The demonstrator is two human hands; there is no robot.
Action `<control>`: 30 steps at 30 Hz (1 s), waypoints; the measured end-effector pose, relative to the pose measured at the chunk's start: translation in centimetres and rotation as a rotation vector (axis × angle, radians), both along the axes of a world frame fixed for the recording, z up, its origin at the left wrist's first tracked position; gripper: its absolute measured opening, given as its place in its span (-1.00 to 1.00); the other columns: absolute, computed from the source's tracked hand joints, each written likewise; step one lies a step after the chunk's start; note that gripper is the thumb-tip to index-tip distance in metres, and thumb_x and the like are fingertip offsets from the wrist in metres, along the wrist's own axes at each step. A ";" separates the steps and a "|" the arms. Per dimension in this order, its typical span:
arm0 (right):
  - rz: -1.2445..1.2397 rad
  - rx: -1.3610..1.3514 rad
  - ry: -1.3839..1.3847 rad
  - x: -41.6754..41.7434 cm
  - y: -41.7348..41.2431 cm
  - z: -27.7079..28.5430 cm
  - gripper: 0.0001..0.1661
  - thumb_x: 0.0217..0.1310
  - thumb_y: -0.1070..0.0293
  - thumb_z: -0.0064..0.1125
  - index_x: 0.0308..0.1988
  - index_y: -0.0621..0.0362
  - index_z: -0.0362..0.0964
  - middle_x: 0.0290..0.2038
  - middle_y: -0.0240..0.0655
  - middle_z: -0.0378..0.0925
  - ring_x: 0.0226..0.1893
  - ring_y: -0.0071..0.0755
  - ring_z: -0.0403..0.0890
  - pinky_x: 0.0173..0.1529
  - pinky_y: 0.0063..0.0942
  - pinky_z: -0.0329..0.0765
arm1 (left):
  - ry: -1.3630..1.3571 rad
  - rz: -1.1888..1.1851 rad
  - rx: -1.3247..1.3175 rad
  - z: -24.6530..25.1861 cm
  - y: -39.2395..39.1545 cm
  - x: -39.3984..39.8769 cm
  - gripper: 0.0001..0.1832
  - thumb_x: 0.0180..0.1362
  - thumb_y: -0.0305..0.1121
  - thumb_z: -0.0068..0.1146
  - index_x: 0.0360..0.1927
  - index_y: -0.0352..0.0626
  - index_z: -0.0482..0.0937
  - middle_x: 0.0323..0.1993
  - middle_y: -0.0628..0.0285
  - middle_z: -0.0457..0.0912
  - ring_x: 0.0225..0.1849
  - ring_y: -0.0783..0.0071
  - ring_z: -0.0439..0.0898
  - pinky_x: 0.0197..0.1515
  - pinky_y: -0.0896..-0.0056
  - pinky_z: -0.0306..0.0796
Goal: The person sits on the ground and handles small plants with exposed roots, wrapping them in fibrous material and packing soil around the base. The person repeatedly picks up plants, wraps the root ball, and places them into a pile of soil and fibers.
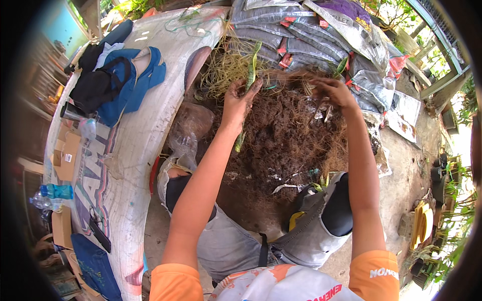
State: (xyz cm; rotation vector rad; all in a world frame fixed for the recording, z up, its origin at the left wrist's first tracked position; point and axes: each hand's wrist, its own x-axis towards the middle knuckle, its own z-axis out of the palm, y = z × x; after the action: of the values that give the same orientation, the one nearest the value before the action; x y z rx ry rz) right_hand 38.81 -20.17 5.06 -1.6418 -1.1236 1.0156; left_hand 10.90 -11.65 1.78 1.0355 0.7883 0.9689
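Observation:
My left hand [241, 99], soiled with dark dirt, grips a long variegated green leaf [251, 69] that looks like a snake plant leaf. Its tip points away from me, and its lower end [239, 143] shows below my wrist. Over the far right of a heap of brown fibrous potting material [286, 128] is my right hand [333, 92], fingers curled and dirty. Dark strands show beside its fingers; whether they are held is unclear. At the heap's far left lies a tangle of pale yellow-green strands [222, 71].
Filled grey plastic sacks [312, 41] are stacked beyond the heap. On the left, a table covered with a printed sheet [131, 150] bears a blue bag [128, 86], a blue bottle [57, 191] and a phone [99, 235]. Potted plants [452, 203] line the right side.

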 end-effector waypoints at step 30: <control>0.298 -0.407 -0.742 -1.2 2.0 -17.2 -0.31 0.03 0.00 0.20 0.09 0.18 0.36 0.01 0.00 0.48 0.00 -0.06 0.52 0.13 -0.28 0.41 | -0.279 0.195 -0.058 2.7 3.0 -6.6 -0.59 0.14 -0.07 0.18 -0.04 -0.07 0.43 -0.40 0.36 0.49 -0.62 0.61 0.45 -0.61 0.56 0.29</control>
State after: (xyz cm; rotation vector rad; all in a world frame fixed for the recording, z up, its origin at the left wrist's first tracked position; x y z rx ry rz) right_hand 37.56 -18.21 -12.14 -2.3313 -1.7714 0.8659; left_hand 4.25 -8.62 4.45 0.7621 0.6886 1.2200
